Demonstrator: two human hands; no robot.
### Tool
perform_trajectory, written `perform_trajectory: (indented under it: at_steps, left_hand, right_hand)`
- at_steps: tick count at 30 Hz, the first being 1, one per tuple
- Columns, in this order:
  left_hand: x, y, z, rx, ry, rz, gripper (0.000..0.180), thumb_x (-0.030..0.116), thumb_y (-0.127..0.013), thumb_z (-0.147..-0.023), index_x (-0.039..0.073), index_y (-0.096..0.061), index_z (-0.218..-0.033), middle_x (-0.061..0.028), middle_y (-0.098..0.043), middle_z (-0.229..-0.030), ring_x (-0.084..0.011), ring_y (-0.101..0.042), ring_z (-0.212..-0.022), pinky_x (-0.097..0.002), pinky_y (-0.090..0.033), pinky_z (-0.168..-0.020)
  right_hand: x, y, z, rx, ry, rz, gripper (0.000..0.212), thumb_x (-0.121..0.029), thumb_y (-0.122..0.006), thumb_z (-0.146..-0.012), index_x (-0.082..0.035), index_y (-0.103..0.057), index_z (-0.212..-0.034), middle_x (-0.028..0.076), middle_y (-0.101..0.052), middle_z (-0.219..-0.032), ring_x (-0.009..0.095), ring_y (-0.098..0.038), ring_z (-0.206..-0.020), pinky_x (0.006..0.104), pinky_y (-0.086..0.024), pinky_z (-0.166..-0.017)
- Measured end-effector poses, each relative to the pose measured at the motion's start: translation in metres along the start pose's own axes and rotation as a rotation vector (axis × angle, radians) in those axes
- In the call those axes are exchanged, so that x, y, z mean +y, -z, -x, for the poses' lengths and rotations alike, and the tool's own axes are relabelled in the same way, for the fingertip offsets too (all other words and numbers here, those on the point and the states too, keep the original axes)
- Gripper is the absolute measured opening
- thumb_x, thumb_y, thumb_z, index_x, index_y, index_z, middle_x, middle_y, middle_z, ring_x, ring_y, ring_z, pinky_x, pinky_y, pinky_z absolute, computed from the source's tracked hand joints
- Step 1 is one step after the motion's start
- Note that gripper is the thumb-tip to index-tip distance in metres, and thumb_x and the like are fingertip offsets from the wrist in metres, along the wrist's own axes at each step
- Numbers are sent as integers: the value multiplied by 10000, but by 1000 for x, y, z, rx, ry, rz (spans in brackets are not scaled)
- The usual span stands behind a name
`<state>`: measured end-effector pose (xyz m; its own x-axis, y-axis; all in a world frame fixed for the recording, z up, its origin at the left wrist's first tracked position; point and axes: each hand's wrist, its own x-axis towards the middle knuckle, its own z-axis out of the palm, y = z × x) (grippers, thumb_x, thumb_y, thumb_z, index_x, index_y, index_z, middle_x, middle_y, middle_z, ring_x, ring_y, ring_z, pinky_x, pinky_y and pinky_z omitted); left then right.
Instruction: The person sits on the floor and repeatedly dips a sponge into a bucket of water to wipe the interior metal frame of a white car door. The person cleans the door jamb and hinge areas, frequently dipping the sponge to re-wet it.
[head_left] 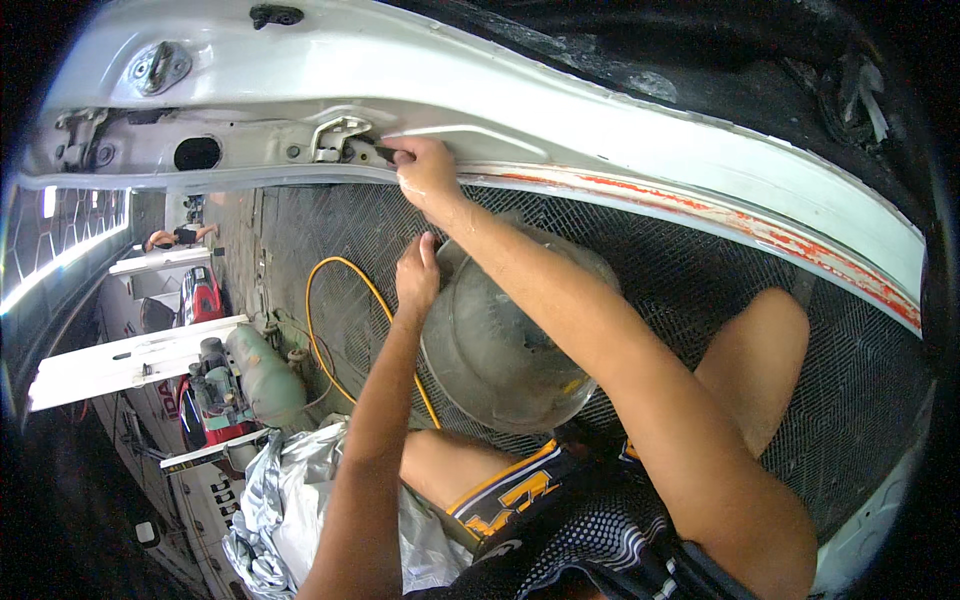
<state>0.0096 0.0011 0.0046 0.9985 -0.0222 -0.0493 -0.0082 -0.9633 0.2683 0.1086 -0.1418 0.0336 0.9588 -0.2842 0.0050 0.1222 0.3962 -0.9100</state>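
Observation:
My right hand reaches up to a white vehicle body panel. Pinched between its thumb and fingers is a small dark flat piece, pressed against the recess beside a metal hinge bracket. The wrist looks wet. Lower and slightly left, my left hand is closed with the thumb up, at the edge of a round grey bucket. Whether its curled fingers hold anything is hidden. The bucket stands between my bare legs, partly covered by my right forearm.
A worn red-and-white strip runs along the panel's lower edge. An orange hose curves over the black ridged mat. Silvery sheeting lies at lower left, near a green tank. Another person is far left.

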Motion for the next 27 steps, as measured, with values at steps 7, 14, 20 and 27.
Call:
perform_trajectory:
  at_steps: [7,14,20,27]
  left_hand:
    - [-54,-14,11,16,-191,-229,435,382,-556,-986,-29,-678,-1061,-297,-700,-1044,-501,-661,-991,-555,-520,-873]
    - [-40,-13,4,-16,-200,-378,385,316,-679,-884,-33,-704,-1044,-319,-708,-973,-496,-692,-917,-552,-558,-796]
    - [-34,-10,5,81,-242,-244,449,370,-535,-976,-54,-680,-1003,-328,-693,-937,-504,-683,-887,-564,-550,-772]
    - [-56,-16,-1,-32,-269,-185,504,362,-397,-1050,-56,-667,-970,-314,-686,-954,-517,-662,-877,-576,-526,-775]
  right_hand:
    - [-44,-37,12,221,-530,-382,295,-144,-814,-865,22,-756,-1102,146,-764,-962,209,-688,-858,344,-523,-781]
    - [-51,-47,5,216,-514,-184,363,-328,-776,-903,-43,-759,-1128,152,-770,-984,290,-690,-1004,459,-360,-1019]
    - [-45,-37,3,138,-424,8,338,-376,-756,-883,-86,-786,-1054,130,-774,-974,319,-692,-1028,531,-273,-1045]
    - [-43,-32,-6,-36,-179,155,311,-407,-704,-887,-139,-792,-1018,99,-755,-803,363,-706,-889,581,-328,-997]
